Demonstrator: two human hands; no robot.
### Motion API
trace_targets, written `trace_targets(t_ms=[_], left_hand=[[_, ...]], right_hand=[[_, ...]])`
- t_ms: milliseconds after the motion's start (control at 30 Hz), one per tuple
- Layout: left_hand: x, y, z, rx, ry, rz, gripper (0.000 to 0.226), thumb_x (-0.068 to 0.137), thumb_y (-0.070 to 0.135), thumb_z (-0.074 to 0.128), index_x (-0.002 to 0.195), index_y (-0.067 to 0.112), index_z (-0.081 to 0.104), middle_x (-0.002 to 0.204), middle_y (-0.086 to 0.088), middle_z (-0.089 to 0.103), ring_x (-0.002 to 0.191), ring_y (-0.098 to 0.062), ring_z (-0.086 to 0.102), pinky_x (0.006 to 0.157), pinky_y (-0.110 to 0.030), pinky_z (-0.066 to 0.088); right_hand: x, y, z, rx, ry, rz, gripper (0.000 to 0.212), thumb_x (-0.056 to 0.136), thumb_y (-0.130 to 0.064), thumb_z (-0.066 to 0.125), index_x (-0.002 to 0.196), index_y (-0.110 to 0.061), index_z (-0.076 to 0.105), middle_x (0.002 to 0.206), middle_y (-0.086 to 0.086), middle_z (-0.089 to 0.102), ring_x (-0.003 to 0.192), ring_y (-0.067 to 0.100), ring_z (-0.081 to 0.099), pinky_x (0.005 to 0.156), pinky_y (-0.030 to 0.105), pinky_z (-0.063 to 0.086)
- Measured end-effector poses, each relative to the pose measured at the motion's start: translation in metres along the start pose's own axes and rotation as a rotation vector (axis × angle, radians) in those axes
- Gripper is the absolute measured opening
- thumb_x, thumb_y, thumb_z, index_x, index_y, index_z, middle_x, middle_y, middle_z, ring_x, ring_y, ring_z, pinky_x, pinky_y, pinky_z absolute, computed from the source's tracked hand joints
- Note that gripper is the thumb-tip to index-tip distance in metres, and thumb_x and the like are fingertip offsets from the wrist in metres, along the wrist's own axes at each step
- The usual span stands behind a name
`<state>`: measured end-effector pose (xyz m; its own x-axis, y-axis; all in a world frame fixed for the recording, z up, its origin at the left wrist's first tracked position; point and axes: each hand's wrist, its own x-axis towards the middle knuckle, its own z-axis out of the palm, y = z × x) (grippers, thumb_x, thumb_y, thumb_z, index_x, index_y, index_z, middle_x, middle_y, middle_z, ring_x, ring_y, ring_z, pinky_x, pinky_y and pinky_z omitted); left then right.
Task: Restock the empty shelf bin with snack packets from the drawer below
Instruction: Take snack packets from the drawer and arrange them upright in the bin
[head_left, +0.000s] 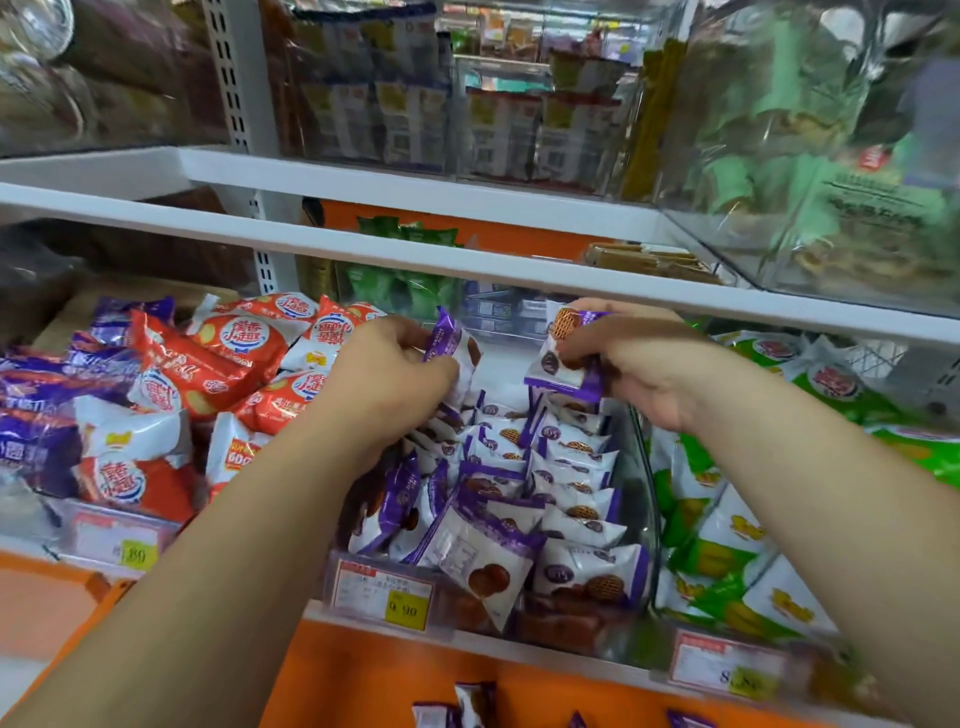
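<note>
L hand (395, 369) pinching purple pkt (442, 336), R hand (644, 364) pinching second pkt (557, 366), both above bin (643, 467) at 12 o'clock end. Risk: dropped loose onto heaped rows, could topple fwd, spill at 6 o'clock.

Red packets (208, 364) left, green packets (727, 545) right, yellow price tags (136, 553) in front, white shelves (415, 260) and clear bins (519, 130) above.

Forearms outstretched, left hand (387, 364) and right hand (631, 358) each curled round a snack packet (563, 364)
</note>
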<state>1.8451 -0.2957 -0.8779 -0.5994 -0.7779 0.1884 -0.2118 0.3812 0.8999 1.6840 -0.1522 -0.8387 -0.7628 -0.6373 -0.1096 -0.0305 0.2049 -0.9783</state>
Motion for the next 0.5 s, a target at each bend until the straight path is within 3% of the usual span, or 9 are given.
trace_targets(t_ms=[67,133,233,333,400,500], left_hand=[[-0.001,0.002,0.001,-0.043,-0.035,0.000,0.012,0.091,0.019,0.069,0.102,0.025,0.067,0.067,0.005,0.064,0.048,-0.001,0.057,0.044,-0.011,0.043],[-0.001,0.002,0.003,-0.054,-0.049,0.003,0.011,0.091,0.018,0.070,0.087,0.027,0.066,0.066,0.008,0.066,0.047,0.002,0.056,0.047,-0.011,0.045],[-0.002,0.003,0.008,-0.046,-0.072,0.009,0.014,0.091,0.020,0.072,0.104,0.021,0.069,0.082,0.004,0.070,0.068,-0.007,0.064,0.059,-0.018,0.050],[-0.006,0.006,0.015,-0.048,-0.092,0.002,0.034,0.091,0.022,0.073,0.123,0.014,0.066,0.094,0.000,0.071,0.084,-0.014,0.069,0.066,-0.022,0.053],[-0.008,0.007,0.020,-0.070,-0.096,-0.011,0.036,0.089,0.025,0.076,0.123,0.014,0.066,0.097,-0.003,0.070,0.089,-0.020,0.071,0.076,-0.034,0.061],[-0.012,0.008,0.025,-0.196,-0.154,-0.086,0.041,0.077,0.028,0.084,0.112,0.019,0.065,0.097,-0.007,0.070,0.092,-0.028,0.074,0.080,-0.048,0.063]], right_hand=[[-0.003,-0.003,0.000,-0.042,-0.030,0.008,0.026,0.083,0.000,0.070,0.108,-0.004,0.074,0.089,0.012,0.071,0.073,0.021,0.065,0.058,0.029,0.056],[-0.004,-0.005,0.001,-0.061,-0.036,0.001,0.011,0.084,-0.001,0.071,0.093,-0.007,0.072,0.086,0.012,0.070,0.068,0.019,0.064,0.053,0.028,0.053],[-0.006,-0.002,0.003,-0.039,-0.011,-0.042,0.019,0.083,0.007,0.071,0.078,-0.010,0.063,0.085,0.016,0.069,0.073,0.026,0.069,0.058,0.033,0.058],[-0.010,0.005,0.009,0.014,-0.026,-0.050,0.023,0.080,0.012,0.072,0.093,-0.005,0.063,0.098,0.021,0.071,0.090,0.033,0.075,0.070,0.041,0.064],[-0.013,0.008,0.012,0.031,-0.033,-0.034,0.031,0.081,0.012,0.072,0.108,-0.001,0.065,0.106,0.024,0.071,0.095,0.035,0.074,0.070,0.039,0.064],[-0.012,0.011,0.013,0.028,-0.019,-0.043,0.030,0.079,0.009,0.076,0.106,-0.003,0.070,0.103,0.021,0.075,0.092,0.031,0.076,0.077,0.043,0.065]])
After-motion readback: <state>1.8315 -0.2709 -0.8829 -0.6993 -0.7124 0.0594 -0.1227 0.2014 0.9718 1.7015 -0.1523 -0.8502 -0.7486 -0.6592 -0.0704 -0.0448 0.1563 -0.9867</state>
